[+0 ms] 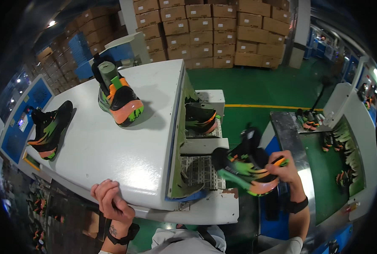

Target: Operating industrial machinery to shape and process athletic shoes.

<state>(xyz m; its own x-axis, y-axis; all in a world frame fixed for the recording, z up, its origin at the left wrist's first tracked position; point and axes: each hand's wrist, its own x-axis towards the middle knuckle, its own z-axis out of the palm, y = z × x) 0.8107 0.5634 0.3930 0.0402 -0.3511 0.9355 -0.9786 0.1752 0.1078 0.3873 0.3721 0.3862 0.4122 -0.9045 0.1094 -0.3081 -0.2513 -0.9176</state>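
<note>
My right hand [283,167] grips a black, green and orange sneaker [245,165] by the heel. The sneaker is held in the air to the right of the white machine [129,148], slightly blurred, its toe pointing left. My left hand [112,199] is at the machine's near edge, fingers curled together with nothing visible in them. On the machine top stands a matching sneaker [120,99] with a grey-green last in it, heel toward me. Another sneaker [51,129] lies at the left of the top. Inside the machine's side opening sits a further sneaker [200,117], partly hidden.
A perforated conveyor [197,169] runs out of the machine under a hanging flap [180,182]. To the right, a metal-edged bench [283,122] adjoins a green belt [319,169] carrying several shoes. Stacked cardboard boxes [201,36] stand at the back beyond the green floor [256,86].
</note>
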